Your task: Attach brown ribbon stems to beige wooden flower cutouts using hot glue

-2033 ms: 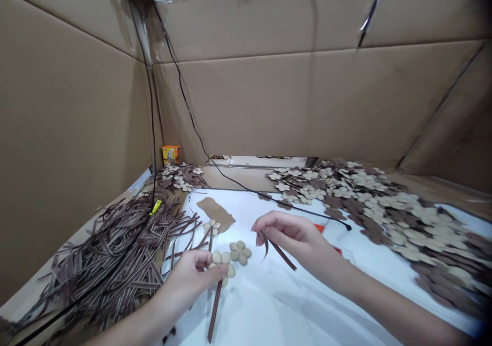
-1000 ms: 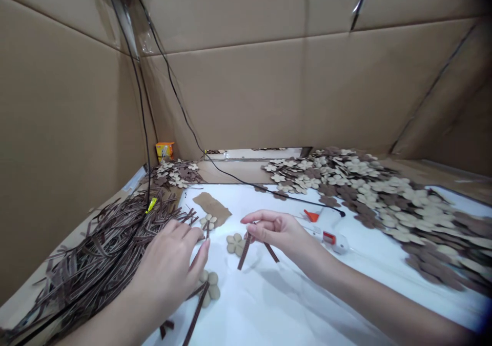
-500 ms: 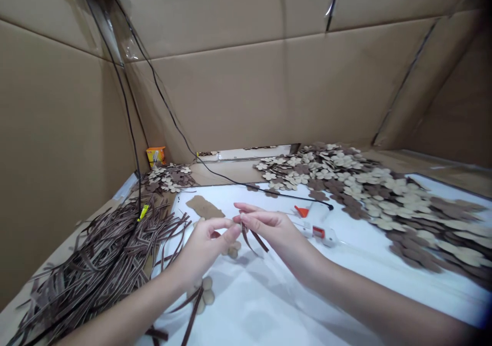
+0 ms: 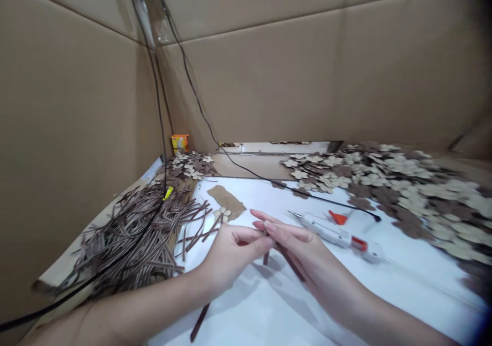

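My left hand (image 4: 239, 249) is closed, thumb and fingertips pinching at the upper end of a narrow brown strip (image 4: 289, 262). Meeting it there, my right hand (image 4: 302, 241) has its thumb and fingers closed on the same strip, whose longer part slants down along the palm. A shorter brown end hangs between the hands. The fingers hide the pinched spot. Beyond my left hand, a small beige flower piece (image 4: 223, 213) lies by a torn brown scrap (image 4: 226, 198). To the right of my right hand rests a white glue gun (image 4: 326, 228) with an orange trigger.
Many loose brown strips (image 4: 142, 238) are heaped at left. Beige and brown flower cut-outs (image 4: 403, 192) pile up at right. A black cable (image 4: 269, 177) crosses the white board (image 4: 246, 310). Cardboard walls (image 4: 269, 89) enclose the space; an orange box (image 4: 180, 143) stands in the corner.
The view has turned left and slightly down, so things appear further right. My hands stay together at the strip; my right fingers are now closer round it.
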`<state>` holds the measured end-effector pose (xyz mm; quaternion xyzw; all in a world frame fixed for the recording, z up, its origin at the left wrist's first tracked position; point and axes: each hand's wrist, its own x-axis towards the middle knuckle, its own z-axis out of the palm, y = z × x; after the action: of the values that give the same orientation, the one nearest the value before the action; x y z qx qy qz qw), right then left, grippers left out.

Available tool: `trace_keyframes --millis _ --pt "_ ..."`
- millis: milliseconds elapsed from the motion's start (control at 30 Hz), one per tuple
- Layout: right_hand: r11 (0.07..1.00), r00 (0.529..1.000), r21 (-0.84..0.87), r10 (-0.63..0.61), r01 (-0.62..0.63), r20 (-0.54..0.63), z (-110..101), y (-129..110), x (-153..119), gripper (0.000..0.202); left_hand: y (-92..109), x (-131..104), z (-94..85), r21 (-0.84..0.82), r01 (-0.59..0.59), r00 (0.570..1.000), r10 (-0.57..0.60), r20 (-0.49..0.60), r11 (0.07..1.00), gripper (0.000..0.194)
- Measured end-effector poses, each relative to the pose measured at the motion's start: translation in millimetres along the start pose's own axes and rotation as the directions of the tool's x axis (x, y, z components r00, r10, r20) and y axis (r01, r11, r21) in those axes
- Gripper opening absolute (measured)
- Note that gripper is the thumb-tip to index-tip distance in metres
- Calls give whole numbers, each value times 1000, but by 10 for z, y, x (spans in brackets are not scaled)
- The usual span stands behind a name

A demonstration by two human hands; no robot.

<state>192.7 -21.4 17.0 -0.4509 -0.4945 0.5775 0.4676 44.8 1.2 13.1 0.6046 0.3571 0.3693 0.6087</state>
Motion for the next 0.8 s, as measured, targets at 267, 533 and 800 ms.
trace_keyframes --millis 267,533,800 --pt "837 968 -491 -248 239 47 -189 -39 171 31 -7 -52 -4 149 -133 988 143 -60 980 20" --pt "671 962 -691 -219 268 161 -251 -163 157 28 -31 -86 -25 330 -185 977 209 -39 926 19" --pt "693 985 -713 27 106 172 -215 -270 92 20 -45 -75 -34 374 -138 990 138 26 917 19"
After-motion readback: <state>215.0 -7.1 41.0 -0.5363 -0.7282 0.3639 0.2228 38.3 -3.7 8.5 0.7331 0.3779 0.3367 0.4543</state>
